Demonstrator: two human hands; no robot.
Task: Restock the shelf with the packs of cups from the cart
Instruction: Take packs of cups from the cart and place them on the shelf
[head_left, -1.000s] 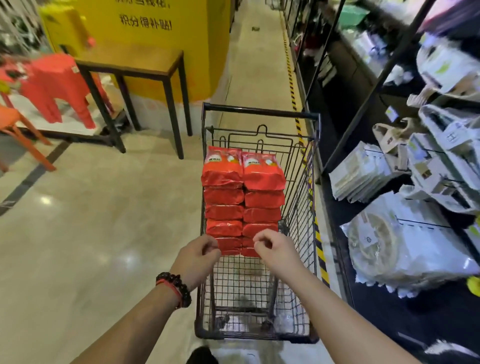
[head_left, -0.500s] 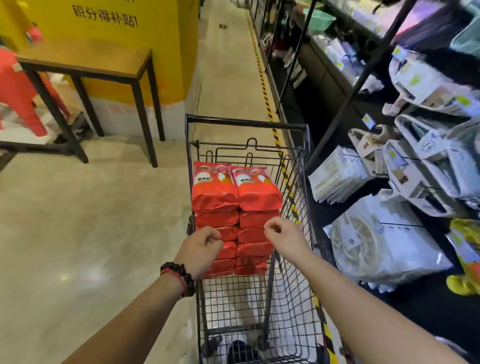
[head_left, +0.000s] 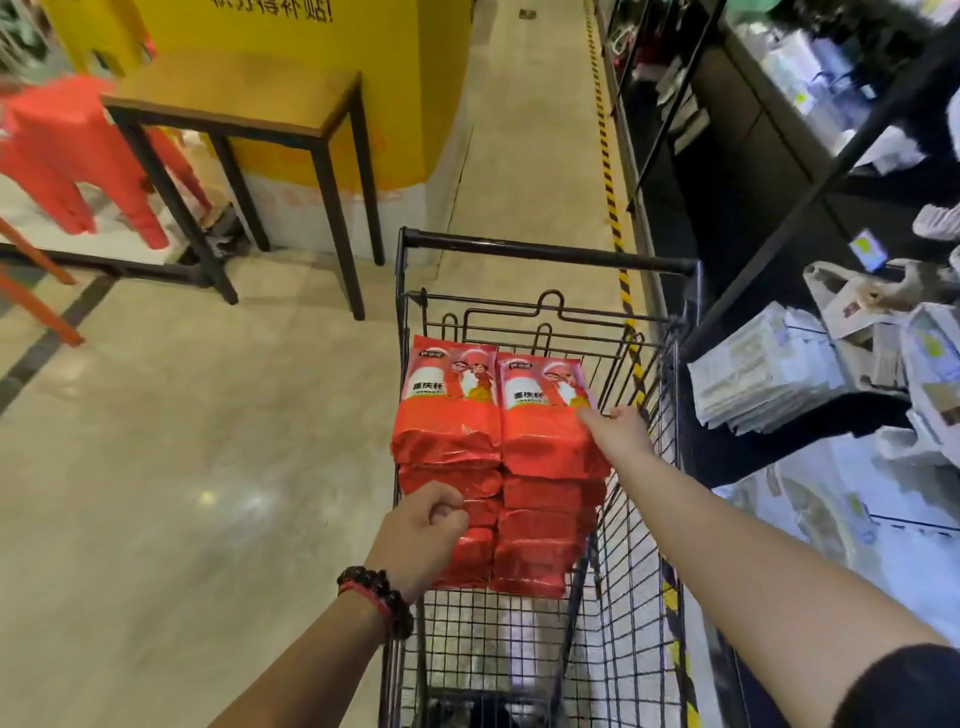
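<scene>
Red packs of cups (head_left: 498, 467) stacked in two columns inside the black wire cart (head_left: 545, 254), left of the shelf (head_left: 779, 374). Right hand (head_left: 621, 428) gripping the top right pack's far edge; left hand (head_left: 415, 535) fisted, empty, near the left column.

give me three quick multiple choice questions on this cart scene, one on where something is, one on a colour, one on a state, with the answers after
1. Where do the packs of cups lie?
A. in the cart
B. on the wooden table
C. on the floor

2. What colour are the packs?
A. blue
B. red
C. green

3. What is the right hand doing?
A. hanging idle
B. reaching to the top right pack's edge
C. resting on the table

Answers: 1 A, they are stacked inside the wire basket. 2 B, the wrappers are red. 3 B, its fingers meet that pack's far right side.
</scene>
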